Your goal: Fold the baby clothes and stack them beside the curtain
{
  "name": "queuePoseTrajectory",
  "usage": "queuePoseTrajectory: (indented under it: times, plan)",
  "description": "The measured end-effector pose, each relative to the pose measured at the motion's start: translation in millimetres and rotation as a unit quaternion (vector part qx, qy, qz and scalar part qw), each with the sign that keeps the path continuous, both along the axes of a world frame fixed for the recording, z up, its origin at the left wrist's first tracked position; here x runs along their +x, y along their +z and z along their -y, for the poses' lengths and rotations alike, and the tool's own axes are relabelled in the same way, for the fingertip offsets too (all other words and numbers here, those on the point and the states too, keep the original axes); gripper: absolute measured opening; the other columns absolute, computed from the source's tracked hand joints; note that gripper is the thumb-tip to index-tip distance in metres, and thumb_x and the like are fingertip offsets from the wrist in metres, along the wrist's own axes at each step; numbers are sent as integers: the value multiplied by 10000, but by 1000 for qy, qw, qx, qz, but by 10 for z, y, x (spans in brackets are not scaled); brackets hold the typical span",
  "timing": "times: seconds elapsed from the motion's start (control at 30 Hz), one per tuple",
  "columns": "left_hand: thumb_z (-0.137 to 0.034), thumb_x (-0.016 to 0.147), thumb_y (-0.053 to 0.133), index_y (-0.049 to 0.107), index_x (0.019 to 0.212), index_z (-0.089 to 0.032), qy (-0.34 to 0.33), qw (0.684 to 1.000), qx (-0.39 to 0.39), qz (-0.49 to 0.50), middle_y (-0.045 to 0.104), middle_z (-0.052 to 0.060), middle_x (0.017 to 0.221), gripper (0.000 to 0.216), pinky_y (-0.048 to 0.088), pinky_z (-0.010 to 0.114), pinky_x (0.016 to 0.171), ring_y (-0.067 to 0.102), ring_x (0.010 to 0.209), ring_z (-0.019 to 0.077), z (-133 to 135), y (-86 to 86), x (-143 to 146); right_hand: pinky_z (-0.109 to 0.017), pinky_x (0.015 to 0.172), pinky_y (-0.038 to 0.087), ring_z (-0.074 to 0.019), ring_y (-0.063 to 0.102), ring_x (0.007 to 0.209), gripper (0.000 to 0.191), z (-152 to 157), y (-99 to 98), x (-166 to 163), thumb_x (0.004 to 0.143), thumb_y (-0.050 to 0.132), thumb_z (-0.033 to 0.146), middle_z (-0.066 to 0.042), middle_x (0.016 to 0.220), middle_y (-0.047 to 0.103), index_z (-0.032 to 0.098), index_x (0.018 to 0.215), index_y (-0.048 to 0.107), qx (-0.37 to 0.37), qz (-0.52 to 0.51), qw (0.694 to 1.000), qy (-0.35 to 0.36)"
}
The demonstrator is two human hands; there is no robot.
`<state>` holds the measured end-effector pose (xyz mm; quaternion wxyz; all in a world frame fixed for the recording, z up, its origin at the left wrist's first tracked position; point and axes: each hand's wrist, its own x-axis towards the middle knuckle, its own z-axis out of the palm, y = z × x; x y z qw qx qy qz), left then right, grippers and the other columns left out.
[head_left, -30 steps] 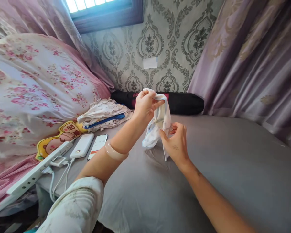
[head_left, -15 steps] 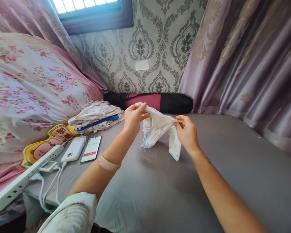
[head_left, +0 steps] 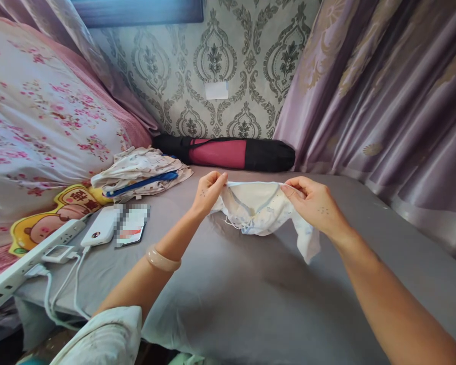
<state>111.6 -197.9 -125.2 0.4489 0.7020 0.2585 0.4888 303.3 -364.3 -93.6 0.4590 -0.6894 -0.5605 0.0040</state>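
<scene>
Left hand (head_left: 210,194): I'm pinching the garment (head_left: 266,220) edge.
Right hand (head_left: 313,202): pinching likewise.
Sheet (head_left: 247,301): stretching rightward, sleeve (head_left: 307,244) perhaps hanging above.

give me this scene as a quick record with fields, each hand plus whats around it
held: white garment with pale blue edging, top edge drawn straight
left grip: pinching the garment's top edge
right grip: pinching the same edge, other end
garment sleeve: hanging down near the right grip
surface: gray sheet
left side: clothes pile, white power bank, phone, power strip, yellow cushion
far side: black-and-pink bag by the patterned wall
</scene>
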Motion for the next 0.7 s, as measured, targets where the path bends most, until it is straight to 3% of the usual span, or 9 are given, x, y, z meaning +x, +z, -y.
queuePoseTrajectory:
  times: [0.17,0.33,0.47,0.7]
  plan:
    - [-496,856,555,453,623,-189,-62,998,-10,-22,386,-47,605,399,297,209,524,368,569,91,141,67,-55,-290,552,457,-178,594,631,358,152,84,71,801,601,578,-30,724,680,232,794,694,-12,-31,999,4]
    - [-455,785,662,600,946,-205,-160,986,-21,-40,545,-18,765,304,384,196,565,494,657,100,224,166,-100,-277,510,448,-167,590,591,359,276,131,201,761,646,583,-29,711,685,229,789,699,-9,-99,995,18]
    - [-383,703,748,649,949,-184,-219,973,-3,-69,619,23,855,332,443,216,624,551,709,117,207,186,-119,-270,504,453,-162,591,588,371,339,120,270,741,658,595,-27,709,686,229,784,699,-17,-133,991,24]
    - [-337,713,741,707,834,-198,-170,978,94,-74,647,42,848,188,453,241,649,559,743,133,152,258,-135,-246,489,443,-142,574,572,391,426,157,257,715,672,607,-18,690,679,222,776,699,-35,-149,987,42]
